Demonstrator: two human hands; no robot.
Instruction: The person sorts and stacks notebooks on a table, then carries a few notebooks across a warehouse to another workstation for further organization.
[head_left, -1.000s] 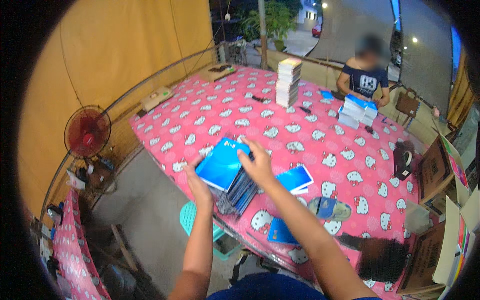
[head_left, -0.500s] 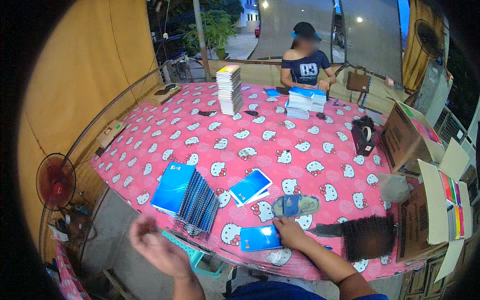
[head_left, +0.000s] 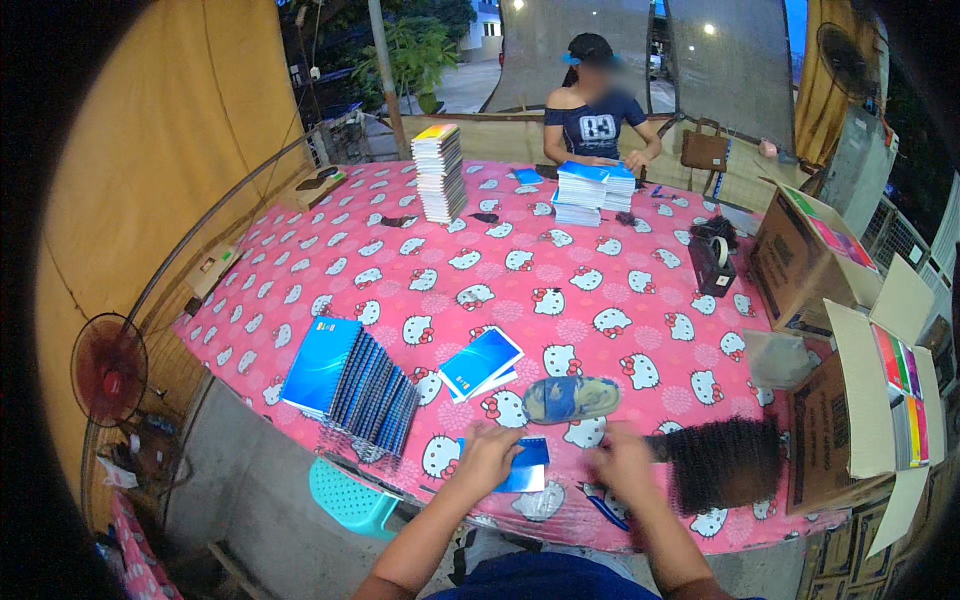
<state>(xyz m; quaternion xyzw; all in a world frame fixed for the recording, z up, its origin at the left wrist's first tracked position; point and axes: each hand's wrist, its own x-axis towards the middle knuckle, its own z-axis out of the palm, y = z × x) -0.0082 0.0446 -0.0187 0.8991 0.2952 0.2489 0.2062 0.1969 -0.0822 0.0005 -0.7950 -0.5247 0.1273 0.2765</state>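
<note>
We judge the blue notebook (head_left: pixel 529 472) light, bendy and slick, best held by its edges, but cannot tell whether our left hand (head_left: pixel 488 458) or right hand (head_left: pixel 624 464) grips.

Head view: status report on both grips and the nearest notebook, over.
Left grip on blue notebook. Right grip clear of it, blurred, hold unclear. Slipper just beyond.

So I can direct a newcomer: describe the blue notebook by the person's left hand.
On the pink patterned table, find the blue-strapped sandal near the edge closest to the camera. Between it and that edge is the blue notebook, partly covered by the person's left hand. It is on its own, unlike the spiral-bound stack to its left and the overlapping booklets beyond.
</note>
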